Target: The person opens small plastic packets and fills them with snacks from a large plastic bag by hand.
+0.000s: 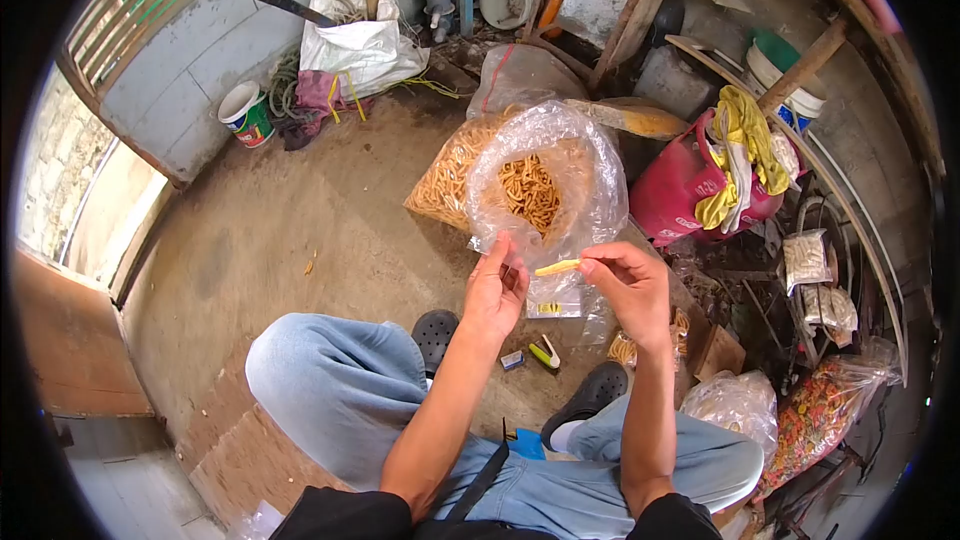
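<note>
My right hand (635,290) pinches a thin yellow snack stick (557,267) between thumb and fingertips, pointing left. My left hand (497,288) is closed on thin clear plastic, which looks like a small clear plastic bag (556,295) with a yellow label at its lower end. Just beyond both hands stands a large open clear plastic sack (600,175), with many brown snack sticks (530,192) inside. Below the hands, a green and white stapler (545,352) lies on the floor beside a small blue box (512,360).
Small filled snack packs (623,348) lie near my right shoe (597,390). At right are a pink gas cylinder (675,180) draped with yellow cloth (745,145), and a sack of colourful contents (825,410). A white sack (365,50) and paint bucket (245,115) stand by the back wall.
</note>
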The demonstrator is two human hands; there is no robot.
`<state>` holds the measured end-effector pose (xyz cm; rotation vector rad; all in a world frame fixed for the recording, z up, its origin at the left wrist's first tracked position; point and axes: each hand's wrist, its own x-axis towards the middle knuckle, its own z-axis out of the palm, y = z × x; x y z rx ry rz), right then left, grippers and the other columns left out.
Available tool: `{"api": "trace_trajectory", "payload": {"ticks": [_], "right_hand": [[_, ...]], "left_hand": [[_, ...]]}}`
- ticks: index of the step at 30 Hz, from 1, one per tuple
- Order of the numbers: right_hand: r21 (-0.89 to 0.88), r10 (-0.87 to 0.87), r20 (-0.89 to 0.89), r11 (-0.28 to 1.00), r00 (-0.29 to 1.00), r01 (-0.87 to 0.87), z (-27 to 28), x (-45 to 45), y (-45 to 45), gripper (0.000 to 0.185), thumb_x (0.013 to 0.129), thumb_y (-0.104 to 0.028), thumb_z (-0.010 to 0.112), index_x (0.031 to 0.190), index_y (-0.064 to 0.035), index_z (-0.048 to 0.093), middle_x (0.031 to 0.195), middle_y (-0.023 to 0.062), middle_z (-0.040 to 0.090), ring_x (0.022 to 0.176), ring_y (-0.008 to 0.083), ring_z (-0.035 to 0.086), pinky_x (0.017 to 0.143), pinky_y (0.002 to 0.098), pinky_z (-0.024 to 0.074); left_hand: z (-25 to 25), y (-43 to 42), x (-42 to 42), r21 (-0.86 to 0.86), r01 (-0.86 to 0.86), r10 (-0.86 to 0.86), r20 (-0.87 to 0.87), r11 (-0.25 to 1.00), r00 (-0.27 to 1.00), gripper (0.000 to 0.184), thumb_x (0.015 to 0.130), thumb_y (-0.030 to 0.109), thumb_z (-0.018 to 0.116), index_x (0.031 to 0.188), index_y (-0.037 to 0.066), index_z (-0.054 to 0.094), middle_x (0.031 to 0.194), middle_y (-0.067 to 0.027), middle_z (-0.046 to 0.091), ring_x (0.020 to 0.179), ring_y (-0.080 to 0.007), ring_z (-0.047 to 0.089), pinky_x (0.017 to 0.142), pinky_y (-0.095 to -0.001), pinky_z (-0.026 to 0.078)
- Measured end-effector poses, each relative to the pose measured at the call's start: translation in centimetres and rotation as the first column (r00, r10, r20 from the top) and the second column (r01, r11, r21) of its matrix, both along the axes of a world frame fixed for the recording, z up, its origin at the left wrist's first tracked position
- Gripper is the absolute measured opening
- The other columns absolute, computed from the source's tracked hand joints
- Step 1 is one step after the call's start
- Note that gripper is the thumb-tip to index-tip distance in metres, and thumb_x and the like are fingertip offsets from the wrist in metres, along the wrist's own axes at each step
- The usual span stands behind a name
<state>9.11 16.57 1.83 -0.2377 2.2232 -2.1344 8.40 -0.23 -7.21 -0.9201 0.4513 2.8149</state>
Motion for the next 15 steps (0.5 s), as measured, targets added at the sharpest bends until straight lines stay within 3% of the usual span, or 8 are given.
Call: {"api": "trace_trajectory", "payload": {"ticks": [8,13,15], "right_hand": [[0.091,-0.032,-0.06,0.995,0.998,0.037,-2.1,-0.3,-1.5,0.013,0.081,-0.006,0.072,0.093,-0.0033,0.07,0.083,0.0006,0.066,0.07,0.0035,0.054,0.061,0.0184,0.0417],[0.035,-0.191,-0.167,0.979,0.967,0.199,-4.4,-0.2,-3.3,0.014,0.077,-0.005,0.075,0.09,-0.0029,0.072,0.086,0.0025,0.062,0.07,0.0069,0.052,0.062,0.0205,0.0418],[0.017,-0.233,-0.165,0.971,0.958,0.239,-4.9,0.2,-4.0,0.013,0.076,-0.005,0.076,0.088,-0.0027,0.072,0.084,0.0019,0.06,0.069,0.0068,0.05,0.061,0.0205,0.0413]], "left_hand": [[0.5,0.1,0.3,-0.009,-0.015,0.014,-0.062,1.0,0.998,0.017,0.082,0.024,0.072,0.092,0.015,0.062,0.083,0.006,0.062,0.07,-0.0057,0.058,0.058,-0.019,0.054],[1.8,0.2,0.6,0.021,-0.053,0.056,-0.143,0.998,0.988,0.015,0.086,0.023,0.068,0.095,0.012,0.062,0.086,0.0024,0.064,0.076,-0.0074,0.062,0.06,-0.0196,0.055],[2.4,0.4,0.8,-0.067,-0.086,0.07,-0.208,0.994,0.976,0.017,0.087,0.022,0.066,0.097,0.009,0.062,0.09,-0.0005,0.064,0.077,-0.0081,0.063,0.062,-0.0195,0.056]]}}
